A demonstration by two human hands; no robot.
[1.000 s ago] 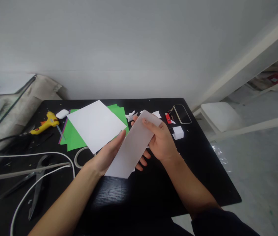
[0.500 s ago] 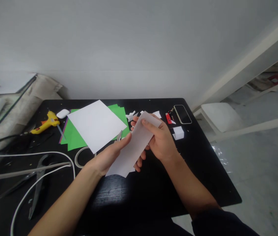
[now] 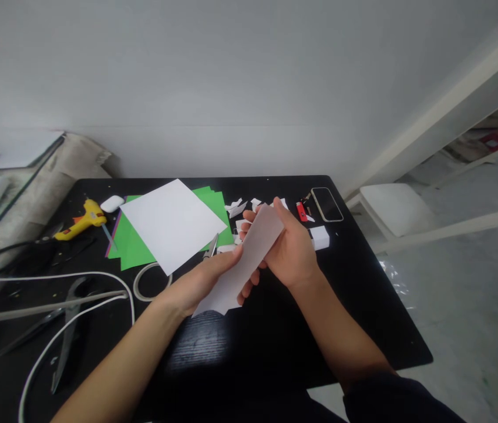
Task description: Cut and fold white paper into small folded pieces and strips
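Observation:
A folded strip of white paper slants between my hands above the black table. My left hand grips its lower part, thumb on top and fingertips showing past the right edge. Around the upper end, my right hand holds the strip from the right, its thumb raised at the edge and its fingers behind. The strip's lower end has a notched outline. Just left of it, scissor blades show beside a large white sheet lying on green sheets.
A yellow glue gun and white case lie at the left, with large scissors and white cables nearer. Paper scraps, a red lighter, a phone and a folded white piece lie behind and right.
My right thumb has lifted off the strip's face to its right edge. The strip now looks narrower, and its upper end has shifted slightly.

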